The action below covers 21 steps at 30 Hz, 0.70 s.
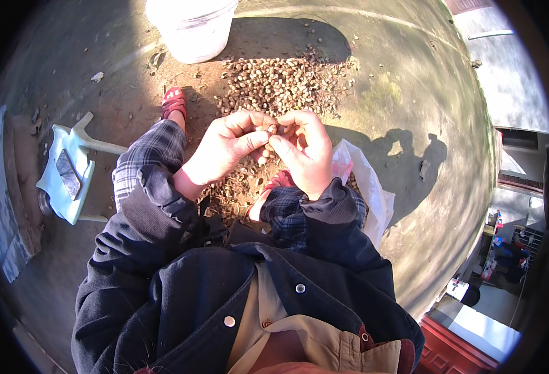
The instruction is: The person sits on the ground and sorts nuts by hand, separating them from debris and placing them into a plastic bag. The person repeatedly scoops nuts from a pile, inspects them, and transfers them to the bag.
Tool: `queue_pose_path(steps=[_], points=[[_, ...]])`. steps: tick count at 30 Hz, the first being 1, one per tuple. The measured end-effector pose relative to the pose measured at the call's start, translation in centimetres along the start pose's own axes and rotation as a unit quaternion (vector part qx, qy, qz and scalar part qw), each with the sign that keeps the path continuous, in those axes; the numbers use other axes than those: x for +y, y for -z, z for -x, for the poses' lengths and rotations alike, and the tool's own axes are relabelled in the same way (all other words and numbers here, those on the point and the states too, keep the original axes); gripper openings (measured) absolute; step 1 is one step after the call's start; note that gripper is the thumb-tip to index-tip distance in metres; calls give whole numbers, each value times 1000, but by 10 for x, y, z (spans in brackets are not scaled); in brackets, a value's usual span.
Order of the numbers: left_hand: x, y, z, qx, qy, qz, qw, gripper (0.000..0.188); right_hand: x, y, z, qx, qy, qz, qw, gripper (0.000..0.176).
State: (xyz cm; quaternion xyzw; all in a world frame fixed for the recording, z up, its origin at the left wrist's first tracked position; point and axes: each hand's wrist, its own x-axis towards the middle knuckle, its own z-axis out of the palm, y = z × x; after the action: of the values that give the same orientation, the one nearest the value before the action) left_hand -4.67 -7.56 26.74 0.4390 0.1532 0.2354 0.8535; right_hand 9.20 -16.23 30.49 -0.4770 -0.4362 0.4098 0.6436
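My left hand (230, 145) and my right hand (306, 154) meet at their fingertips above the ground. Between thumbs and fingers they pinch a small brown nut or seed (271, 129), partly covered by the fingertips. Just beyond them on the ground spreads a pile of small brown nuts or seeds (279, 84). Husk-like debris (230, 189) lies below my hands, between my feet. Beside my right forearm stands a translucent white plastic bag (370, 187) with a pink patch; some brown nuts show by its edge.
A white bucket (199, 35) stands beyond the pile, casting a shadow. At left, a pale blue plastic stool (52, 187) lies on its side with a phone (69, 174) on it. Red sandals (174, 100) are on my feet. A red piece of furniture (457, 348) is at lower right.
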Motion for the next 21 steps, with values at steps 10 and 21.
queue_pose_path(steps=[10, 21], points=[[24, 0, 3, -6, 124, -284, 951, 22, 30, 25, -11, 106, -176, -219, 954, 4], [8, 20, 13, -342, 119, -549, 753, 23, 89, 28, -114, 78, -297, -80, 948, 6]])
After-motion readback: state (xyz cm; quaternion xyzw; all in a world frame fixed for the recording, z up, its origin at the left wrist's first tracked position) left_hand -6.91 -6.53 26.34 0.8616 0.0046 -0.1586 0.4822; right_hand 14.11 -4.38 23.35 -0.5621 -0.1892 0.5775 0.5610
